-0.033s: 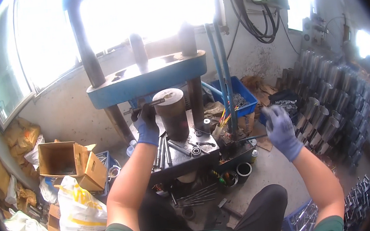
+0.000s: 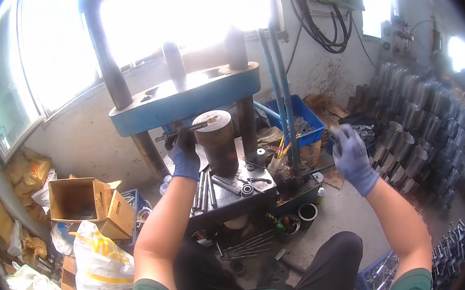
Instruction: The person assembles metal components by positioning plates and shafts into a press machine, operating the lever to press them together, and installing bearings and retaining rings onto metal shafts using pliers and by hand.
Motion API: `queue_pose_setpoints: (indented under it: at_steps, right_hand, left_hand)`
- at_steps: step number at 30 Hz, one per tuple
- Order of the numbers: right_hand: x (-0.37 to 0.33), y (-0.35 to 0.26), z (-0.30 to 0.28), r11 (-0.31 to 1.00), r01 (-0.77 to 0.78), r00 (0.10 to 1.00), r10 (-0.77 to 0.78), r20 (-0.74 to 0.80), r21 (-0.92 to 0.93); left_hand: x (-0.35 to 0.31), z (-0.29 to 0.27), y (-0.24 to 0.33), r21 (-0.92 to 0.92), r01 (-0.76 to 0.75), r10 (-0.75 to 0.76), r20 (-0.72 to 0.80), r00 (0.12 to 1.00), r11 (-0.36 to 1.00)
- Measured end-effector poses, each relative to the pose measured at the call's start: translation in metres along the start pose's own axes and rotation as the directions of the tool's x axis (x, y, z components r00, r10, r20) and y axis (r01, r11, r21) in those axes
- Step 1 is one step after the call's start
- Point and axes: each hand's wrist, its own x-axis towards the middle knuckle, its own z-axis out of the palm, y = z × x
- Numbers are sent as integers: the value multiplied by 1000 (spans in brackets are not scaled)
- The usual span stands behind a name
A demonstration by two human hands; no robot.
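My left hand (image 2: 185,153), in a dark-palmed grey-blue glove, is closed round a dark metal shaft (image 2: 199,126). The shaft lies nearly level, its right end over the top of a thick metal cylinder (image 2: 215,147). That cylinder stands upright on the press table (image 2: 255,196), below the blue crossbeam (image 2: 188,101). Off to the right of the press, my gloved right hand (image 2: 354,157) is raised with its fingers curled. A thin dark lever (image 2: 320,169) reaches toward its near side; blur hides what the fingers hold.
Loose rods (image 2: 206,192) and a ring-shaped bearing (image 2: 247,189) lie on the press table. A blue crate (image 2: 312,118) stands behind two blue upright pipes (image 2: 282,83). Stacked metal cylinders (image 2: 411,120) fill the right side. Cardboard boxes (image 2: 116,216) and a white sack (image 2: 101,266) sit left.
My right hand has risen slightly, and the lever's end beside it is a little higher. My left hand and the shaft have barely shifted.
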Motion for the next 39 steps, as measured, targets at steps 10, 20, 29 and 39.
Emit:
queue_pose_setpoints:
  at_steps: [10,20,29,39]
  right_hand:
    - [107,25,74,998,-56,998,55,20,19]
    - [103,30,58,972,-205,928,230,294,-113]
    - [112,5,38,920,-348,844,392,366,-182]
    - [100,31,42,887,-401,867,448,217,-228]
  left_hand:
    - [113,-81,-63,533,-480,360,319,877,697]
    - [40,23,62,720,-662,265,694,670,-209]
    - [24,49,83,441,-316,208,277,938,840]
    - [-136,41,117,61,259,-266,249,931,964]
